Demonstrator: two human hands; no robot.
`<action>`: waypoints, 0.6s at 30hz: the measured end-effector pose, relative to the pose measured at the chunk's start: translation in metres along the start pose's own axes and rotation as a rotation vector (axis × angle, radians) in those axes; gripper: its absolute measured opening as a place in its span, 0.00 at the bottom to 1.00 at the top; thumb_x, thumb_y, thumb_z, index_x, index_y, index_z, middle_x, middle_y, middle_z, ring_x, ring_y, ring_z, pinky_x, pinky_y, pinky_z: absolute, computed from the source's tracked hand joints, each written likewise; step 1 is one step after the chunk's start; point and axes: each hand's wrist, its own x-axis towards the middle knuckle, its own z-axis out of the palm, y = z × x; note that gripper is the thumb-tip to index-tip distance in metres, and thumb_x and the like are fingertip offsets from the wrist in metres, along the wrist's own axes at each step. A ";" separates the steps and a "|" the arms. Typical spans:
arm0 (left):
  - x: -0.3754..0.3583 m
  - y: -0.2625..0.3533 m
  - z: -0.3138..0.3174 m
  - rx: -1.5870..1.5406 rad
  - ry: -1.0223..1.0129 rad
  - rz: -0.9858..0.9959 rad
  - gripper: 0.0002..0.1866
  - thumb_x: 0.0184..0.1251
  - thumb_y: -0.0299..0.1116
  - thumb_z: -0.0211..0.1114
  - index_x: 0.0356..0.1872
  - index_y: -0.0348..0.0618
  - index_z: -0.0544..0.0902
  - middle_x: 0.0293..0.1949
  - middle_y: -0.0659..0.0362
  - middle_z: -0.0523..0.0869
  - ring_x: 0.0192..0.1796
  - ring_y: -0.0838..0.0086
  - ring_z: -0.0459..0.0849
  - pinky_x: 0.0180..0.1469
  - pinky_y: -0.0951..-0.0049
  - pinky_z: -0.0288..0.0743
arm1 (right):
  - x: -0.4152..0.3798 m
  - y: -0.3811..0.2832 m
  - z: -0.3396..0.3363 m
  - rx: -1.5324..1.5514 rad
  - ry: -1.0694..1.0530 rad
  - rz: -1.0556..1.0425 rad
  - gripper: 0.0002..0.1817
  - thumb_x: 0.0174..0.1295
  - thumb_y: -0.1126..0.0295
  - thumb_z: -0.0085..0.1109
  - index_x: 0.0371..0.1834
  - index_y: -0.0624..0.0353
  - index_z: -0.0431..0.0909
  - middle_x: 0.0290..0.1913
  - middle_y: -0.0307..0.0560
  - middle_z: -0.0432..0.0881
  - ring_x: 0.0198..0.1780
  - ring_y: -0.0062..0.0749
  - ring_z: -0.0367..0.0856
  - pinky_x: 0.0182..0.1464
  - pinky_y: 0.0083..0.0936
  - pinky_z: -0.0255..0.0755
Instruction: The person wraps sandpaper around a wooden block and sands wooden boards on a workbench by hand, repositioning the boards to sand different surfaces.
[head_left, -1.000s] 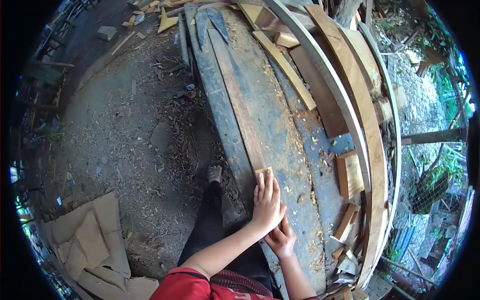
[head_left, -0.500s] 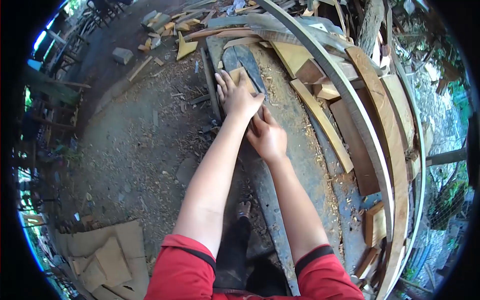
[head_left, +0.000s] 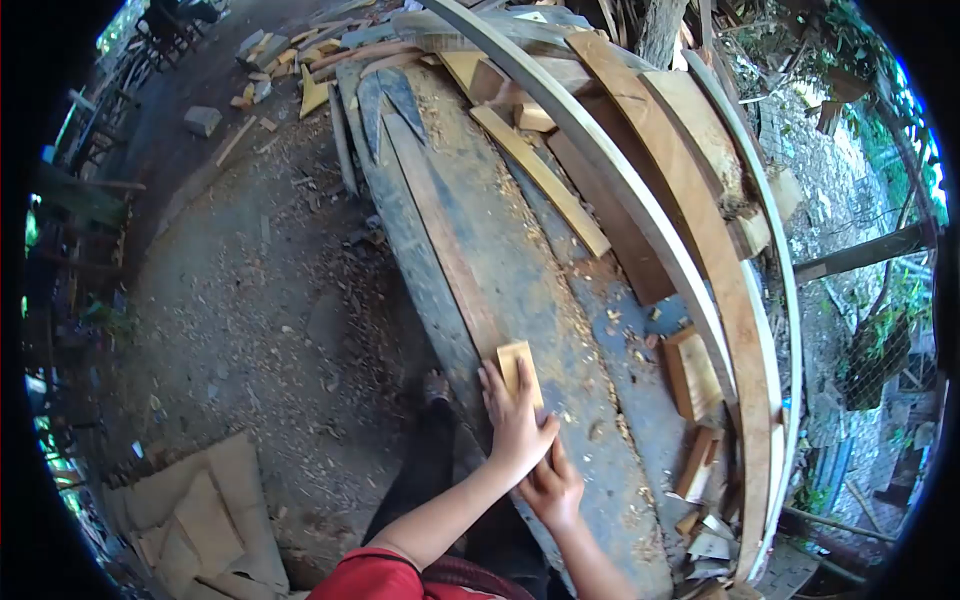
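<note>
A pale, block-shaped wooden hand plane (head_left: 520,372) lies on a long narrow brown board (head_left: 440,225), near its close end. My left hand (head_left: 515,425) wraps around the plane, with fingers along its left side and top. Just behind it, my right hand (head_left: 555,488) grips the rear of the plane, partly covered by the left. No blade can be made out under my hands. The board's far end rests in the notch of a dark V-shaped stop (head_left: 375,95) on the worn workbench (head_left: 510,270).
Long curved planks (head_left: 690,210) arch along the right side of the bench. A yellowish strip (head_left: 540,180) and short wood blocks (head_left: 690,372) lie beside them. Cardboard (head_left: 215,510) is on the ground at lower left, and scraps (head_left: 290,55) are heaped at the far left.
Both hands have drawn the plane back along the board, from the V-shaped stop to the close end. More of the board shows. The camera view has shifted too.
</note>
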 end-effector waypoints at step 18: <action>0.296 -0.048 -0.098 0.168 0.382 0.008 0.48 0.46 0.33 0.67 0.70 0.39 0.52 0.69 0.29 0.41 0.71 0.34 0.34 0.70 0.45 0.37 | 0.314 -0.036 0.084 0.184 0.059 -0.221 0.10 0.50 0.65 0.61 0.30 0.60 0.80 0.59 0.64 0.70 0.36 0.55 0.80 0.38 0.40 0.75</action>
